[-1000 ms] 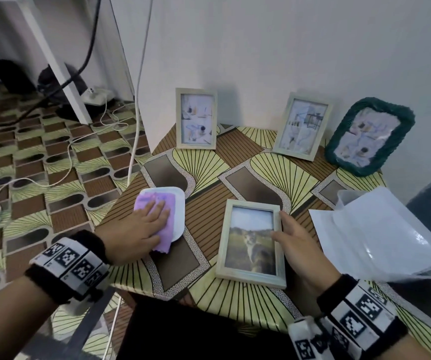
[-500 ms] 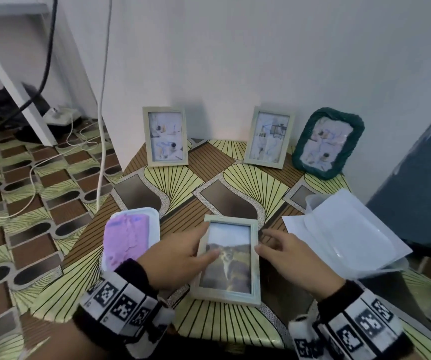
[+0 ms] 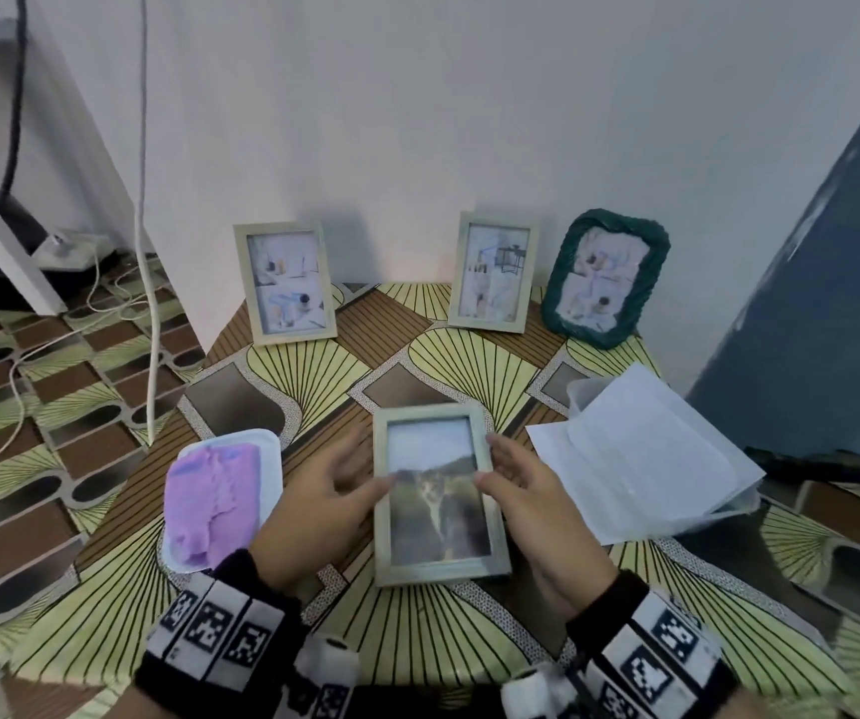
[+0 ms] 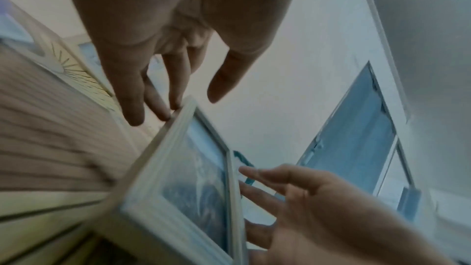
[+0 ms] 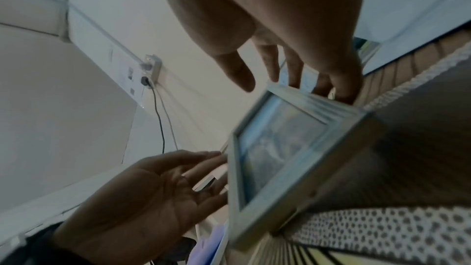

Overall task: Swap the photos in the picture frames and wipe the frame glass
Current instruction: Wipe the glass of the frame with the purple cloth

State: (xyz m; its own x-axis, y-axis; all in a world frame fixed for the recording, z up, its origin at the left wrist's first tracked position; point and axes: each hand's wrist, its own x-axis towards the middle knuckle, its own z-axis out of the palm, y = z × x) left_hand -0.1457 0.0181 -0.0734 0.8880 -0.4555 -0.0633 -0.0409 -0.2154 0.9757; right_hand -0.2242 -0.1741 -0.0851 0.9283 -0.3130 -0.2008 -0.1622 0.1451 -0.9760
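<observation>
Cat-photo frame [image 3: 438, 490] lies face up at the table's [image 3: 282, 609] front centre, left hand [image 3: 324, 505] and right hand [image 3: 526, 495] flanking its long edges, grips wide, fingers straight, holding nothing. Looks light and stiff, but glass front is probably fragile and slick. Best taken by the side rails, off the glass.

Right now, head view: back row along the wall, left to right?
Pale frame with the two-part picture → second pale frame → green frame. All three stand upright on the table, apart from one another.
</observation>
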